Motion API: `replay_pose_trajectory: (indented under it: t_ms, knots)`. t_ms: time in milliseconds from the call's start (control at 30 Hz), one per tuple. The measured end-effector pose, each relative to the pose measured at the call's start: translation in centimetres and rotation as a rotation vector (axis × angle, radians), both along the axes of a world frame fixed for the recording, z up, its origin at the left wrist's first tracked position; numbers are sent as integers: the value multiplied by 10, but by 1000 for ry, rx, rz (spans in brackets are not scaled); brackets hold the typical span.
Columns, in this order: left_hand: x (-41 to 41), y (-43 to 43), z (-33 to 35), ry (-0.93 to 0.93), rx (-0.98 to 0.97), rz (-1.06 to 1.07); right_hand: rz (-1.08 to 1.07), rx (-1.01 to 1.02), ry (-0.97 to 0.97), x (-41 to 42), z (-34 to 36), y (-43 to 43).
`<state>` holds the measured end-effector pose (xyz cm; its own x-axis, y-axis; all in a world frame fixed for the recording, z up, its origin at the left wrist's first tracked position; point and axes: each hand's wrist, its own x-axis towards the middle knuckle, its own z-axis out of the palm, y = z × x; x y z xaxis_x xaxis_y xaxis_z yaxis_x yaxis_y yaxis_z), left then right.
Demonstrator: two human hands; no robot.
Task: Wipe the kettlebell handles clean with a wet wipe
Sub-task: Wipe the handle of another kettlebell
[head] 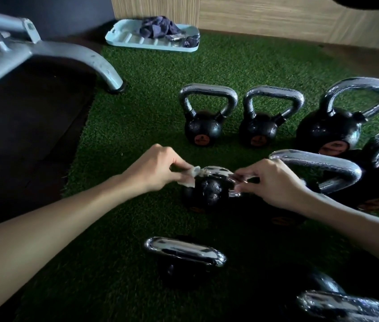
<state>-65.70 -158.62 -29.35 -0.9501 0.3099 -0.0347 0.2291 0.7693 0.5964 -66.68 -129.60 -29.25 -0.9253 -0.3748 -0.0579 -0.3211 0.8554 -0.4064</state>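
A small black kettlebell (207,191) with a chrome handle (218,171) stands on the green turf at the middle of the view. My left hand (153,168) pinches one end of a white wet wipe (189,174) at the handle's left side. My right hand (274,180) pinches the wipe's other end at the handle's right side. The wipe seems stretched over or around the handle between both hands. Several more black kettlebells with chrome handles stand around: two small ones (203,126) (259,130) behind, larger ones (330,131) to the right.
A light blue tray (123,39) with dark cloths lies at the back by the wooden wall. A grey metal bench leg (86,56) stands on a dark mat at the left. Another kettlebell handle (183,251) is close in front, one more (346,305) at the bottom right.
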Motion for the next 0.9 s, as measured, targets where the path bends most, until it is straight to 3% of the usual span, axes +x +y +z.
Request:
replay_pose_trajectory:
  t_ms: [133,333,433,567,733,900]
  knots:
    - [8,32,-6,144,289,-42,-23,-23,38,7,-12,9]
    - [-7,49,-3,230,184,-153,-15,-63,22,4,-10,-1]
    - [-12,30,-8,214,265,-112,-25,-76,23,3,-11,-1]
    - [-13,3,-27,123,203,-24,-40,-81,5,3,-12,4]
    - [-12,14,-32,175,273,31,-51,-93,10,4,-10,2]
    - [-11,7,-50,40,290,102,-51,-127,-2,3,-6,-2]
